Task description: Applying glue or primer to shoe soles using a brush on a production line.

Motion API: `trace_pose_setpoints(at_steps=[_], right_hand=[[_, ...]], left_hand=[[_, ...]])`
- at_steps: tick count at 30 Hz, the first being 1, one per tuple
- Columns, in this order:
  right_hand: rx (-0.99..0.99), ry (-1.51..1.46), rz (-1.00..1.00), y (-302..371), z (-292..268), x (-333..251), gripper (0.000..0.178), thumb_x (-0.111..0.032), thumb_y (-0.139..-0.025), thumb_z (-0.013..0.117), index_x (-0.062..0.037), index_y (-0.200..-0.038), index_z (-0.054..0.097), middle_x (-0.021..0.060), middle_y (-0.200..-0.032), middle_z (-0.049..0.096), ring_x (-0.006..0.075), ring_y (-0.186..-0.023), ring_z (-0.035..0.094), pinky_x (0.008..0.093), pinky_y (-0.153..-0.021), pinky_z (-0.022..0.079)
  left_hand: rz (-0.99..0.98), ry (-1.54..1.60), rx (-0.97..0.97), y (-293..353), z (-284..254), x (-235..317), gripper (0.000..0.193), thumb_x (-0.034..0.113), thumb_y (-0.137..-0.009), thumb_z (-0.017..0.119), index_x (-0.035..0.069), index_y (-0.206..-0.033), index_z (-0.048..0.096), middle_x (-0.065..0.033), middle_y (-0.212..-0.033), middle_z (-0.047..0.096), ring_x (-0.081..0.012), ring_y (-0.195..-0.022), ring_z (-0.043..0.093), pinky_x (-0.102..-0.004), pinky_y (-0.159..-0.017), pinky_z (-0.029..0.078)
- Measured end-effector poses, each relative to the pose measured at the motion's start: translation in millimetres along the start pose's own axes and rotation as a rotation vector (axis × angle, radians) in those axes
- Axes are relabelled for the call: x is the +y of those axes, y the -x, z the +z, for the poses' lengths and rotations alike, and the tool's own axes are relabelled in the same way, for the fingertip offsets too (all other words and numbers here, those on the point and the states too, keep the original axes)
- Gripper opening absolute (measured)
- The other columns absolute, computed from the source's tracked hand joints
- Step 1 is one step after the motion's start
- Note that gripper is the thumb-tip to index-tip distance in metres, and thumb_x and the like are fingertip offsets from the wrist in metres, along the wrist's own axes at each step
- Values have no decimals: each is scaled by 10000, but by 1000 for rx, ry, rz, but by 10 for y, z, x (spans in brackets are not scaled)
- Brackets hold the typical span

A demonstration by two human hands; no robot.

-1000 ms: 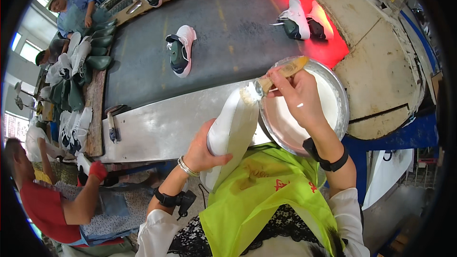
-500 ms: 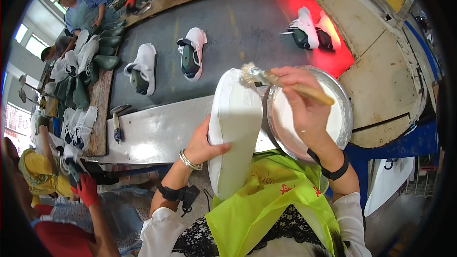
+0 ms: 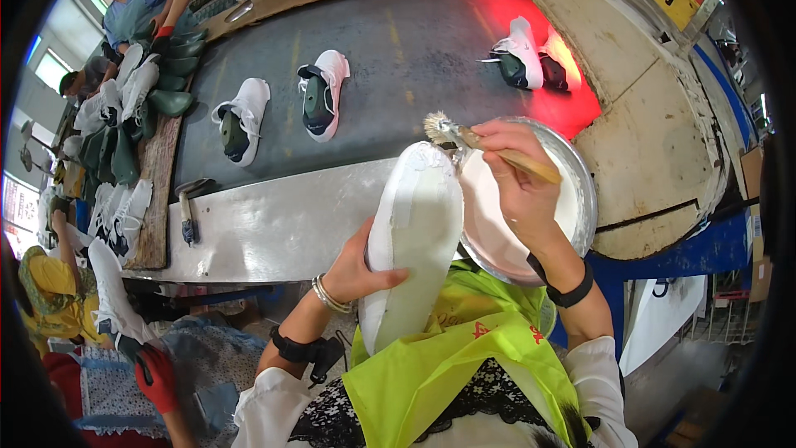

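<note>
My left hand (image 3: 356,270) is closed round the side of a white shoe upper (image 3: 419,232), its pale underside turned up and its toe pointing away from me. A wet-looking white coat covers the toe end. In my right hand (image 3: 518,178) is a wooden-handled brush (image 3: 526,164), gripped by the handle. Its white-caked bristles hang just beyond the toe, close to the edge; whether they touch it I cannot tell. Under my right hand stands a round metal bowl (image 3: 587,199) of milky white liquid.
On the dark conveyor belt (image 3: 381,58) stand white shoes on green lasts, among them a near one (image 3: 242,123) and another (image 3: 322,95). A hammer (image 3: 189,211) lies on the metal ledge (image 3: 249,236). Left, shoes and lasts are piled. A co-worker's red-gloved hand (image 3: 157,377) holds a shoe.
The brush has moved from the toe's upper right edge to just past its tip. The shoe's underside has turned more toward me. The co-worker at lower left has raised a white shoe.
</note>
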State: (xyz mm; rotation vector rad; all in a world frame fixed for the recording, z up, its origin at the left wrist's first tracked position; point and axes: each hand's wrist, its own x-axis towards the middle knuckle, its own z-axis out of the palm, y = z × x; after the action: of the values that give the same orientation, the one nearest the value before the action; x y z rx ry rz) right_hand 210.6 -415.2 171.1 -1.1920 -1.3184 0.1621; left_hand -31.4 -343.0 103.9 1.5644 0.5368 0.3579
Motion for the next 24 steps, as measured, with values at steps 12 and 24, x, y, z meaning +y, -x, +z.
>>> trace_pose_setpoints(at_steps=[12, 24], right_hand=[[-68, 1, 22, -47, -35, -179, 161, 80, -820, 643, 12, -964, 626, 110, -1022, 636, 205, -928, 611, 288, -793, 494], [-286, -80, 671, -538, -204, -100, 219, -193, -965, 558, 20, -1009, 580, 72, -885, 646, 155, -774, 634, 290, -692, 551]], left_hand=[[-32, 34, 17, 38, 41, -62, 843, 206, -688, 787, -32, -1378, 366, -149, -1225, 566, -207, -1105, 559, -349, -950, 451], [-4, -99, -43, 21, 142, 36, 880, 253, -684, 793, -18, -1386, 337, -157, -1203, 570, -214, -1097, 565, -349, -950, 449]])
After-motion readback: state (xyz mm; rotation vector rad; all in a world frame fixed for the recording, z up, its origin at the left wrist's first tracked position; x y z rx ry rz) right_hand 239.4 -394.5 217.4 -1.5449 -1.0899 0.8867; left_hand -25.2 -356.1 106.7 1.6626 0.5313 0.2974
